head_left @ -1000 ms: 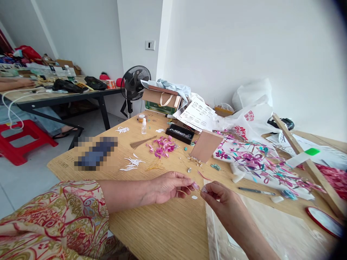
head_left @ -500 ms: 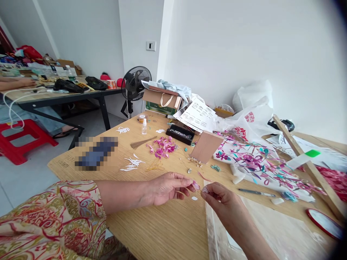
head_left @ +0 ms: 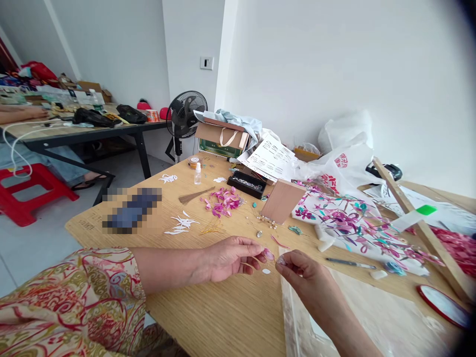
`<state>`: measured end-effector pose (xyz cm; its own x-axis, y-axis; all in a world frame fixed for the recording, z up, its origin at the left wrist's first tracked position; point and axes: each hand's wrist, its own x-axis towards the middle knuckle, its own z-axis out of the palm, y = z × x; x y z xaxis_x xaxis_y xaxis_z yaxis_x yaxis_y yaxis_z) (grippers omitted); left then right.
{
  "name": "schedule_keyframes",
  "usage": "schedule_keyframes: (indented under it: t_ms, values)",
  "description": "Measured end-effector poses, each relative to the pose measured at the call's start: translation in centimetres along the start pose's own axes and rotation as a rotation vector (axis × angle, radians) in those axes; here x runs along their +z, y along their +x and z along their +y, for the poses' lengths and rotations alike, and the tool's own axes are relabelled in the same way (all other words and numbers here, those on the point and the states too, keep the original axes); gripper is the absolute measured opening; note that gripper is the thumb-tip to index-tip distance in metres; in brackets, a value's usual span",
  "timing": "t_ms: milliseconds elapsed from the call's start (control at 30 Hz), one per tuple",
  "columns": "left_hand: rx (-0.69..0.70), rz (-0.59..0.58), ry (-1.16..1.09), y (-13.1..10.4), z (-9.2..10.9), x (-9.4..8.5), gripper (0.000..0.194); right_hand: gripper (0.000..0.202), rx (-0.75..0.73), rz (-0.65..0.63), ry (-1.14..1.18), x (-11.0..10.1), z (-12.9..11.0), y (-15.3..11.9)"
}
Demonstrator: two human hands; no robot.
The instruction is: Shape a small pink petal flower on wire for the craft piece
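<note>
My left hand (head_left: 236,258) pinches a small pink petal (head_left: 268,255) between thumb and fingertips above the table. Close by on the right, my right hand (head_left: 300,271) is closed on a small pale, translucent piece (head_left: 281,260) whose kind I cannot make out; the fingers partly hide it. The two held pieces are nearly touching. A white oval piece (head_left: 266,271) lies on the wood just beneath. Beyond my hands rests a heap of pink petals (head_left: 225,202), with white leaf-shaped strips (head_left: 181,224) left of it.
A wooden block (head_left: 283,201) stands past my right hand, near a black tray (head_left: 246,184). To the right lie purple flower sprays (head_left: 357,223), a pen (head_left: 350,263) and a red-rimmed hoop (head_left: 442,305). A small bottle (head_left: 197,174) stands farther back. Another person's hand (head_left: 35,113) rests on the far table.
Both hands hold almost the same position. The pink petal in my left fingers shows slightly more. The view has shifted a little.
</note>
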<state>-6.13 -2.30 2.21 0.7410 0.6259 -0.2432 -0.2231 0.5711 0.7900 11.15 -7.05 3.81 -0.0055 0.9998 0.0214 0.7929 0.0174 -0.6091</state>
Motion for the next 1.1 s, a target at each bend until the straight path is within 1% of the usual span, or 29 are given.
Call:
schedule_keyframes:
  t_ms: [267, 767, 1100]
  values:
    - [0.006, -0.022, 0.000, -0.01, -0.12, -0.08, 0.026, 0.021, -0.016, -0.018, -0.015, -0.31, -0.34, 0.03]
    - [0.000, -0.044, -0.013, -0.08, -0.17, 0.01, 0.022, 0.022, -0.023, -0.019, -0.019, -0.29, -0.11, 0.10]
    - [-0.012, -0.044, -0.007, -0.13, -0.09, 0.13, 0.024, 0.021, -0.016, -0.050, -0.016, -0.33, 0.01, 0.21]
